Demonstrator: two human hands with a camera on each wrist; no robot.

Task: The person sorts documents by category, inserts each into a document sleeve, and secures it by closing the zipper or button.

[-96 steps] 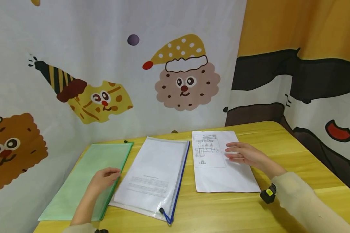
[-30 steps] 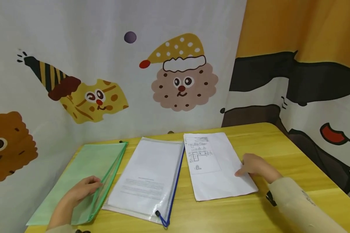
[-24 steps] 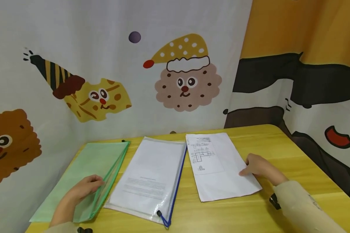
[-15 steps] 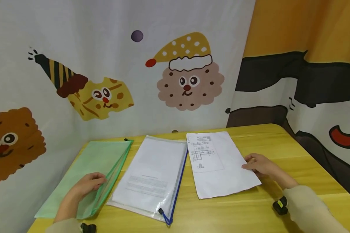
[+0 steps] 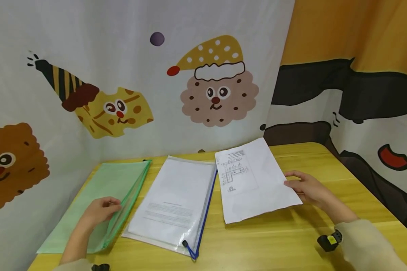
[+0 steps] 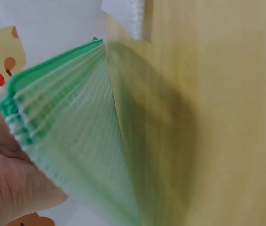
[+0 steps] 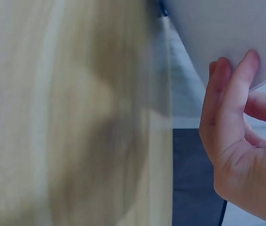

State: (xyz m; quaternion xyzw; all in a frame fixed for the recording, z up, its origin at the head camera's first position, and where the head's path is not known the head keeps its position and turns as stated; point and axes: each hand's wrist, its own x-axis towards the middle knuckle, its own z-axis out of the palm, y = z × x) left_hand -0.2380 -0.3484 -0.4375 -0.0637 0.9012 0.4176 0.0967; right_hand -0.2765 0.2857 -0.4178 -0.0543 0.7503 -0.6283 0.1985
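A green zip document bag (image 5: 88, 203) lies at the table's left, its zip edge parted. My left hand (image 5: 101, 210) pinches the upper layer by that edge and keeps it raised; in the left wrist view the mesh-patterned green sheet (image 6: 81, 127) spreads beside the hand (image 6: 15, 179). At the right, my right hand (image 5: 306, 188) holds white paper (image 5: 257, 180) by its right edge, thumb above and fingers beneath. The paper, printed with a line drawing, is lifted off the table and slightly tilted. In the right wrist view, fingers (image 7: 236, 94) support its underside.
Between the hands lies a clear zip bag (image 5: 174, 199) with a blue edge and printed paper inside. The yellow wooden table (image 5: 251, 248) ends at a cartoon-printed curtain (image 5: 135, 67) behind and at the sides.
My left hand has taken hold of the green bag's edge and parted it. My right hand has moved from above the paper to its right edge, gripped it and lifted it.
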